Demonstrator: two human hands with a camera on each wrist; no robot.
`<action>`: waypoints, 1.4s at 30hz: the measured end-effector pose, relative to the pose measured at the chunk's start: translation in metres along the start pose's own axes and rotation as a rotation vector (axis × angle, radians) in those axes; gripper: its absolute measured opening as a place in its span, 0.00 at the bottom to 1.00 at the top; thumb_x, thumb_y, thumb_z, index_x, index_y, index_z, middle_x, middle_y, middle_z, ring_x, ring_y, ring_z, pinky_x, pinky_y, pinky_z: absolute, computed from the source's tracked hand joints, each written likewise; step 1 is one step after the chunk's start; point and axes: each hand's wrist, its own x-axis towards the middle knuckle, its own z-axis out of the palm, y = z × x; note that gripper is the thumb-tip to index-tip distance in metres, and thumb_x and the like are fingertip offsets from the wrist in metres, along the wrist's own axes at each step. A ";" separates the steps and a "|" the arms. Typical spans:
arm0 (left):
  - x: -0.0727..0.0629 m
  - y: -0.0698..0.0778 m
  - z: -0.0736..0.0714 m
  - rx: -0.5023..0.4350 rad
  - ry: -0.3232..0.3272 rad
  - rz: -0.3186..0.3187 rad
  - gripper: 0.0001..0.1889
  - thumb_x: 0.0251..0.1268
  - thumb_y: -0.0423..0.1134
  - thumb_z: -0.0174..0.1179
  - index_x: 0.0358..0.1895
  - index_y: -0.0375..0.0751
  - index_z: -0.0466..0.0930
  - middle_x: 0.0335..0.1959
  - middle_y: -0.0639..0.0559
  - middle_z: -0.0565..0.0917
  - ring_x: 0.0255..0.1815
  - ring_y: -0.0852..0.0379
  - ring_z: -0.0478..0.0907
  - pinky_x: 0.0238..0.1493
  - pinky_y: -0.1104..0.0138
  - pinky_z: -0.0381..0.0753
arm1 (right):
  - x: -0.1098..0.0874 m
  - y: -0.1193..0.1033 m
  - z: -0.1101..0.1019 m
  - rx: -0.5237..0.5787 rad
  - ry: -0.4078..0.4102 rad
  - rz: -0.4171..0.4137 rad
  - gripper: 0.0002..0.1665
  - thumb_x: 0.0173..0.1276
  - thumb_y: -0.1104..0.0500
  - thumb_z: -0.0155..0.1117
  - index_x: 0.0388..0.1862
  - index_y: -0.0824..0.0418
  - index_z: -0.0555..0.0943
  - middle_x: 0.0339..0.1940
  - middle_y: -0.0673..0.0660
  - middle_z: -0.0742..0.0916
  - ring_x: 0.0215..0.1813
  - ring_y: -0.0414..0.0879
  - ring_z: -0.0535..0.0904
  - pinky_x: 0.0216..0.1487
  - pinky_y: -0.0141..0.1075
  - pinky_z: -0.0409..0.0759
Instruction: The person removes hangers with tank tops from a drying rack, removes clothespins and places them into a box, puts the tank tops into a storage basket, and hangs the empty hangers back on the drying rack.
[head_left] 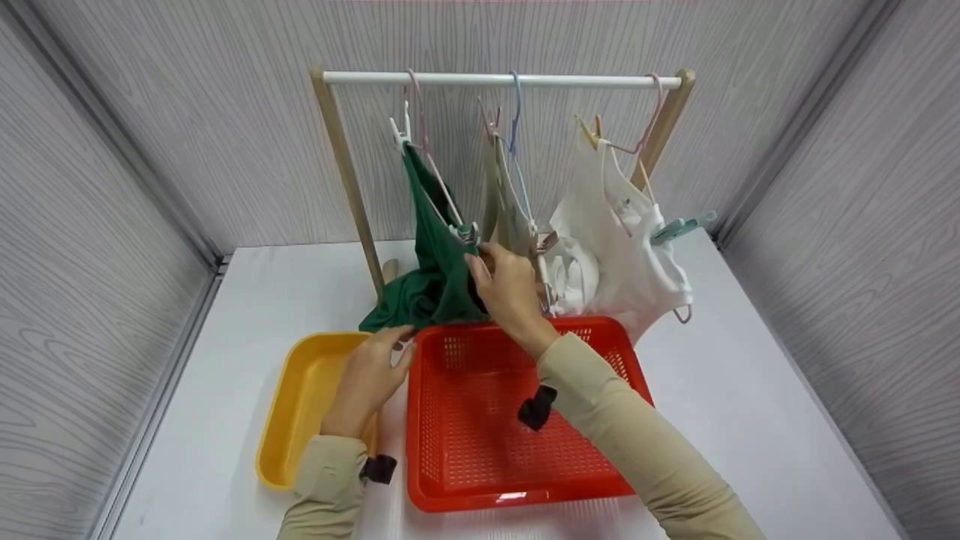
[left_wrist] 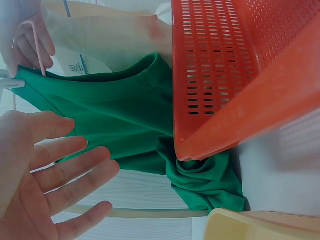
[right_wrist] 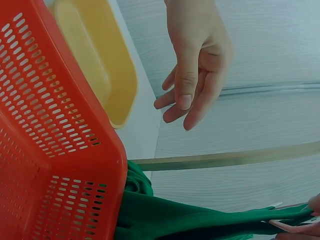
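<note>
A green garment [head_left: 442, 262] hangs from a pink hanger [head_left: 442, 180] on the rack, its lower part bunched on the table behind the red basket. White clothespins [head_left: 466, 234] sit at the hanger's ends. My right hand [head_left: 510, 289] is at the near end of this hanger, fingers curled about it beside the clothespin; the right wrist view shows only fingertips [right_wrist: 300, 232] there. My left hand [head_left: 371, 379] hovers over the yellow tray's right edge, holding nothing. In the left wrist view, the left hand's fingers [left_wrist: 75, 167] are spread and relaxed in front of the green cloth.
The red perforated basket [head_left: 525, 491] stands in front of the rack [head_left: 345, 165], with the yellow tray [head_left: 281, 420] to its left. A beige garment [head_left: 501, 195] on a blue hanger [head_left: 516, 112] and a white garment [head_left: 607, 217] with a teal clothespin [head_left: 679, 227] hang to the right.
</note>
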 end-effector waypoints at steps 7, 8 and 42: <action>0.000 0.002 -0.003 -0.006 -0.022 -0.031 0.17 0.67 0.39 0.59 0.56 0.36 0.79 0.48 0.40 0.85 0.45 0.48 0.82 0.49 0.56 0.85 | 0.003 0.002 0.000 -0.052 0.083 -0.015 0.14 0.72 0.58 0.56 0.43 0.66 0.84 0.36 0.63 0.90 0.39 0.56 0.86 0.43 0.47 0.84; 0.000 0.002 -0.003 -0.007 -0.023 -0.034 0.17 0.67 0.39 0.59 0.56 0.36 0.79 0.49 0.40 0.85 0.45 0.48 0.82 0.49 0.56 0.85 | 0.003 0.002 0.000 -0.051 0.093 -0.015 0.14 0.72 0.59 0.55 0.42 0.66 0.84 0.35 0.63 0.89 0.38 0.56 0.86 0.43 0.47 0.84; 0.001 0.000 0.001 -0.020 -0.050 -0.080 0.18 0.69 0.41 0.57 0.57 0.37 0.78 0.48 0.41 0.85 0.46 0.49 0.82 0.51 0.56 0.85 | -0.003 0.014 0.000 -0.068 0.307 -0.218 0.11 0.71 0.64 0.55 0.38 0.70 0.82 0.29 0.65 0.88 0.32 0.59 0.85 0.37 0.47 0.84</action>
